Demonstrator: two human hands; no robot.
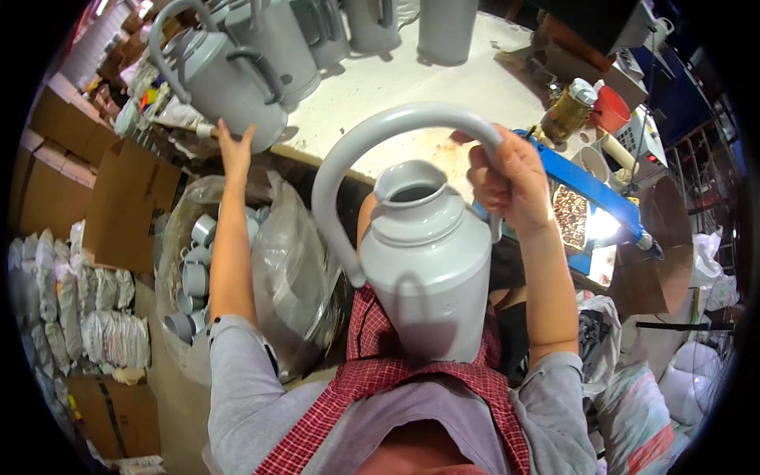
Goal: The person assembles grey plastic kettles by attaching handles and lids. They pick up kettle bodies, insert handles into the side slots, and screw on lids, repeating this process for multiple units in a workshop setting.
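Note:
In front of me a grey jug [427, 293] with an open, flared neck stands on my lap, tipped slightly. A thick grey hooped handle [348, 158] arches over it. My right hand [507, 174] is closed around the handle's right end. Out to the left, my left hand [235, 150] reaches to the lower side of another grey jug [226, 91] at the table's edge. Its thumb and a finger are spread apart; whether it bears any of that jug's weight does not show. This second jug has a hooped handle and a darker side grip.
More grey jugs [447, 32] line the back of the white table [372, 95]. A clear plastic bag [293, 269] of small grey cups [194, 277] sits below, beside cardboard boxes [131, 202]. On the right are a blue lamp bar [586, 186], a red bowl [611, 109] and a murky jar [568, 111].

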